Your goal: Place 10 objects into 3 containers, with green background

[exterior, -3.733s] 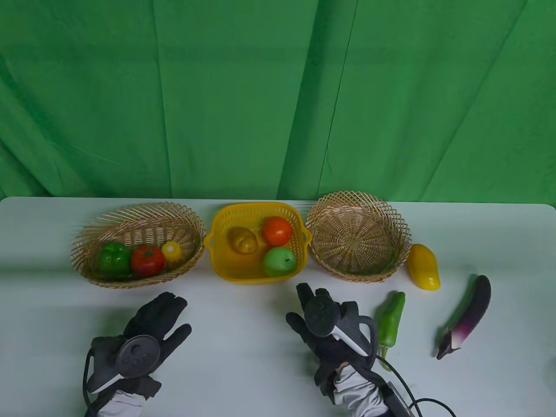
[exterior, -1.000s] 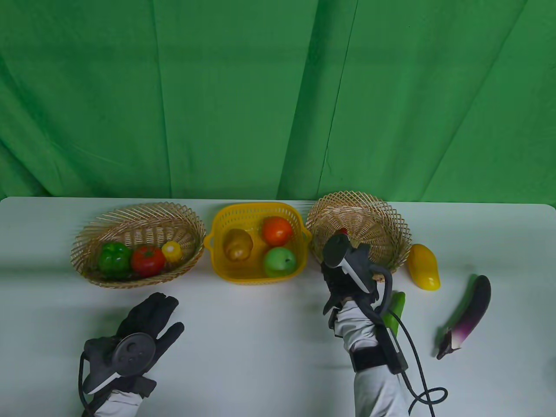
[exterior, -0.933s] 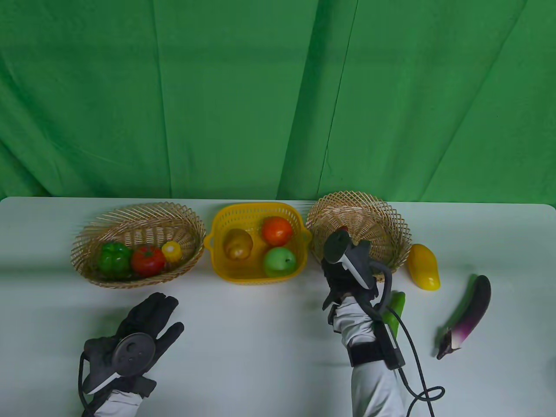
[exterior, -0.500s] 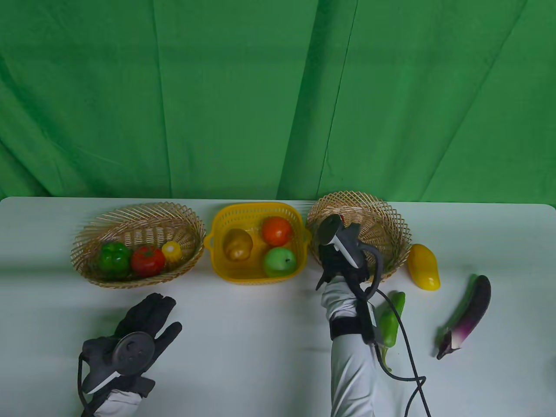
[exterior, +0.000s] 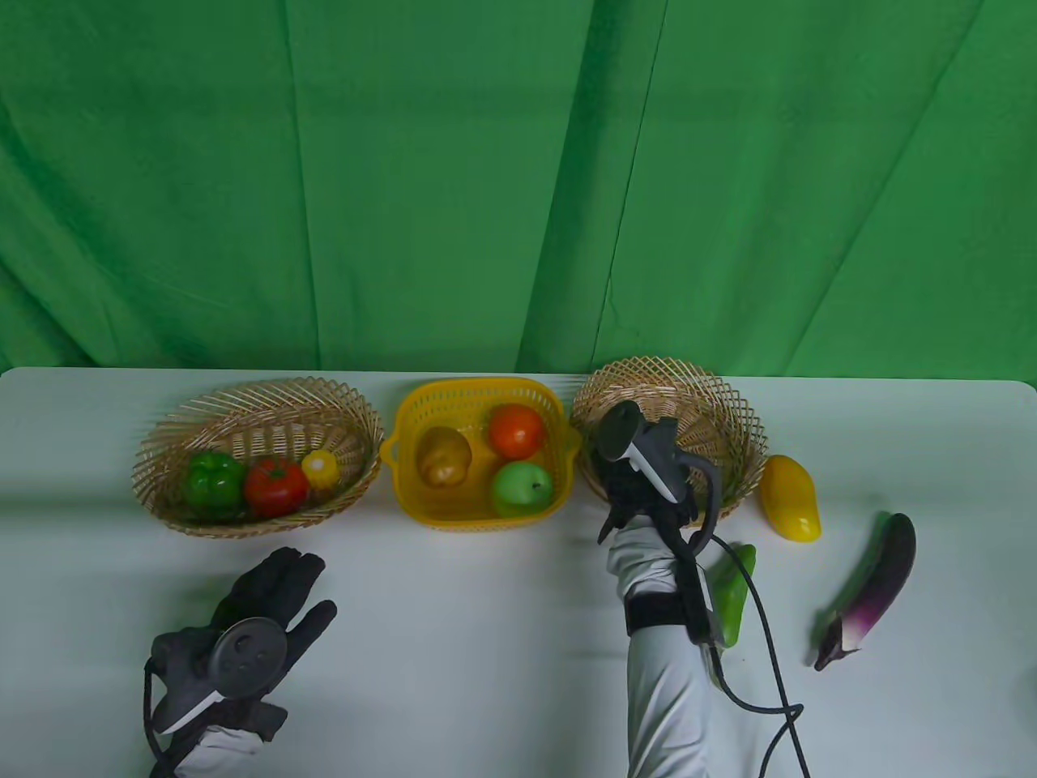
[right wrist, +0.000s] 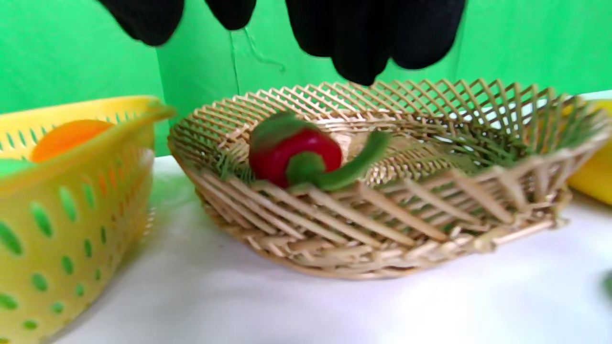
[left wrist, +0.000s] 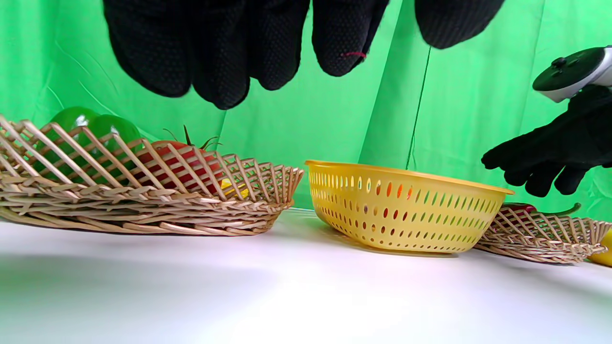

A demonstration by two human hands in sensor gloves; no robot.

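Here, my left hand rests low on the white table, fingers loosely spread and holding nothing. Beyond it, the oval wicker basket holds a green bell pepper, a tomato and a small yellow piece. The yellow plastic basket holds a potato, an orange tomato and a green apple. My right hand hovers over the near rim of the round wicker basket, fingers hanging open and empty. Below them a red chili pepper lies inside, leaning on the near wall. To the right, still on the table, are a green pepper, a yellow mango and an eggplant. They look like light, stiff, glossy models, likely slippery; I would take each around its thick middle. The basket rims are low and flared. Bare table lies open between my hands.
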